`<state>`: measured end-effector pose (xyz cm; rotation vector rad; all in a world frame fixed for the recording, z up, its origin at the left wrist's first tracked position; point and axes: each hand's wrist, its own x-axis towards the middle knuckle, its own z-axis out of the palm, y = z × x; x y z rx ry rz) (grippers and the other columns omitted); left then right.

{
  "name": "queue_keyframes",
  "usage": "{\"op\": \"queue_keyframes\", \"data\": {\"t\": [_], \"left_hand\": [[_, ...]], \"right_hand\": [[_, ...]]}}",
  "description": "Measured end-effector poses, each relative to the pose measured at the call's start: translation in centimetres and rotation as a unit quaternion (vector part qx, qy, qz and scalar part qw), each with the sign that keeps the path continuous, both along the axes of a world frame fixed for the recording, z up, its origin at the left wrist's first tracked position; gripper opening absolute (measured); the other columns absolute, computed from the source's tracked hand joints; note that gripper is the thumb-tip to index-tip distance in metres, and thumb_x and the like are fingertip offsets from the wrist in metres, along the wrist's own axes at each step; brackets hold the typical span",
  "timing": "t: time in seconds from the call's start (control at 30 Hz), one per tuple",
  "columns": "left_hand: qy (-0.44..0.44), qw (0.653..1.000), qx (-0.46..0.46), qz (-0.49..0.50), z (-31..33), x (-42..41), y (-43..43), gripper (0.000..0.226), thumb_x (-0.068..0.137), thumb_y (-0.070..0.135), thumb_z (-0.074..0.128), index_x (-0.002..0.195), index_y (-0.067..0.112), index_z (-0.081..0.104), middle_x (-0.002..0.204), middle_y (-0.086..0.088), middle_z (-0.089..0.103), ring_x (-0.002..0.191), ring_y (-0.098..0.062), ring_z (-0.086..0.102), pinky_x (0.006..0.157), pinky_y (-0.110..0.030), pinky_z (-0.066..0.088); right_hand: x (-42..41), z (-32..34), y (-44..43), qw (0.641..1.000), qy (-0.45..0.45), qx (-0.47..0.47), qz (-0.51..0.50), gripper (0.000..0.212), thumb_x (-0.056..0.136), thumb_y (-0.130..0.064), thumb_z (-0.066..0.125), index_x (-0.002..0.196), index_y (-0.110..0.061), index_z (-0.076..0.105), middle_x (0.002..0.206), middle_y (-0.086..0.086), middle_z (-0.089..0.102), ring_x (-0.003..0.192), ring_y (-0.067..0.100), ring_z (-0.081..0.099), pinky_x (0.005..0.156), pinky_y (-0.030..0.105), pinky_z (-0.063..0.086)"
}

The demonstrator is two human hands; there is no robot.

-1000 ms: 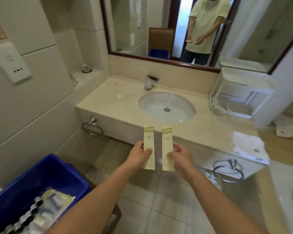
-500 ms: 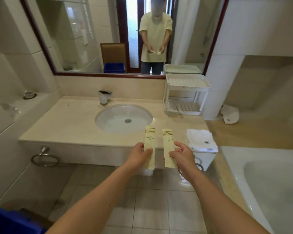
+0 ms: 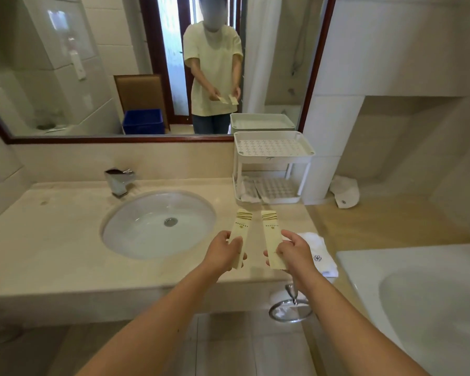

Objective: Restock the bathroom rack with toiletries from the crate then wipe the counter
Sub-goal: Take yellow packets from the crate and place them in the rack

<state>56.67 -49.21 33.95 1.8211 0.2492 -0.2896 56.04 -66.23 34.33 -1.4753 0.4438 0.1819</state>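
My left hand (image 3: 224, 252) grips a long cream toiletry packet (image 3: 241, 231) by its lower half. Beside it my right hand (image 3: 293, 249) grips a second, matching packet (image 3: 271, 229). Both packets stand nearly upright over the front right part of the beige counter (image 3: 52, 240). Behind them, at the counter's back right corner, stands the white two-tier rack (image 3: 273, 156). Its top tray is bare; a few wrapped items lie on the left of its lower tray. The crate shows only as a blue reflection in the mirror (image 3: 143, 121).
An oval sink (image 3: 158, 226) with a chrome tap (image 3: 119, 181) fills the counter's middle. A folded white towel (image 3: 319, 253) lies at the counter's right end, partly behind my right hand. A white bathtub (image 3: 423, 299) is at the right. A towel ring (image 3: 291, 310) hangs under the counter.
I have turned right and stepped closer to the counter; the blue crate has dropped out of direct view. Both hands still hold the packets, now over the counter and nearer the rack.
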Motion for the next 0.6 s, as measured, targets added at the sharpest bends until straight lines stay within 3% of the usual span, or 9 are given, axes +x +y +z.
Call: {"op": "queue_keyframes", "data": {"t": [0.23, 0.43, 0.6], "left_hand": [[0.023, 0.998, -0.004, -0.051, -0.3, 10.1, -1.9, 0.023, 0.094, 0.017, 0.039, 0.114, 0.011, 0.049, 0.077, -0.007, 0.064, 0.061, -0.016, 0.053, 0.044, -0.022, 0.032], [0.048, 0.996, -0.025, -0.073, -1.4, 16.2, -4.3, 0.018, 0.094, 0.012, 0.031, 0.093, 0.015, 0.049, 0.085, -0.01, 0.054, 0.069, -0.021, 0.04, 0.047, -0.023, 0.026], [0.022, 0.996, -0.001, -0.081, -2.7, 21.9, -7.4, 0.034, 0.096, 0.008, 0.031, 0.122, 0.014, 0.052, 0.089, 0.0, 0.055, 0.067, -0.013, 0.046, 0.047, -0.018, 0.034]], "right_hand": [[8.5, -0.5, -1.1, 0.999, 0.016, -0.035, -0.037, 0.051, 0.091, 0.002, 0.038, 0.138, -0.015, 0.043, 0.094, -0.004, 0.061, 0.066, 0.02, 0.067, 0.048, 0.024, 0.049], [14.2, -1.5, -3.1, 0.997, 0.028, -0.049, -0.047, 0.047, 0.089, 0.001, 0.04, 0.132, -0.019, 0.048, 0.095, -0.002, 0.063, 0.075, 0.014, 0.061, 0.056, 0.025, 0.046], [20.6, -2.8, -5.9, 0.996, 0.026, -0.079, -0.037, 0.048, 0.087, 0.004, 0.042, 0.126, -0.02, 0.052, 0.094, -0.01, 0.063, 0.08, 0.008, 0.061, 0.053, 0.02, 0.044]]}}
